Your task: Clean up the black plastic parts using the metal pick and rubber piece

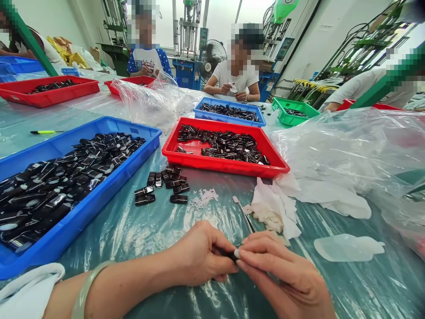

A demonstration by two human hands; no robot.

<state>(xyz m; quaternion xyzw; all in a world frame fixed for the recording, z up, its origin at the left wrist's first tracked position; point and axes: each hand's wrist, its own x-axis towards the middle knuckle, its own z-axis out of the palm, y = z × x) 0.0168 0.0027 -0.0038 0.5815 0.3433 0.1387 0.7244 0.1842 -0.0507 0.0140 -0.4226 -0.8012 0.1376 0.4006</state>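
A small black piece [229,254] sits between the thumb and finger of my left hand [199,254], with my right hand [285,272] pinching a pale pad [237,253] at its end and a slim metal tool [245,216] jutting out beyond those fingers. Ahead of my hands on the surface [159,232] lie white scraps [206,197] and loose black parts [175,182], a blue tray [116,188] left, a red tray [219,165] farther off.

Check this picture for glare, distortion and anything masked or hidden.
Head view: glare streaks the green plastic sheet; the windows look washed out; the machine at right leans, likely lens distortion; pixel blocks mask people's heads; the black piece is mostly hidden by fingers.
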